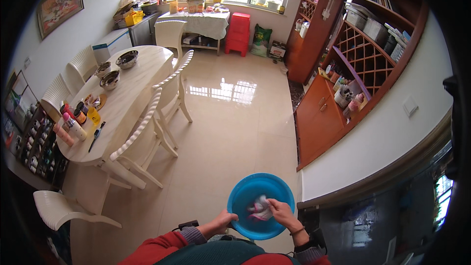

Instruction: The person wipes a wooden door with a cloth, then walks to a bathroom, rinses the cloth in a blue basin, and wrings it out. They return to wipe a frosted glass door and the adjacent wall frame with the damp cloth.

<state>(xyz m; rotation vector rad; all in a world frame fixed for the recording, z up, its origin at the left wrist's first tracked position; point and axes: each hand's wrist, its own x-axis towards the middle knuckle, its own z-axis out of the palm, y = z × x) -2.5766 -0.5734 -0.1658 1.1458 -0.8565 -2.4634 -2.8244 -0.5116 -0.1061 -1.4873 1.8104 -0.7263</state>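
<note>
A round blue plastic basin (247, 187) is before me at waist height, and water appears to stand in it. My left hand (225, 219) grips its rim on the left side, the thumb over the edge and the other fingers hidden below. Inside the basin, my right hand (282, 213) pinches a white cloth with a pink edge (260, 208). The cloth is bunched up, its lower part at the water. Whether it is soaked I cannot tell.
To the left stands a marble-topped dining table (125, 81) with pots, bottles and chairs (138, 132) around it. Glossy tiles (220, 129) cover the floor. A wooden cabinet (320, 117) lines the right wall. Red stacked stools (238, 33) are by the window.
</note>
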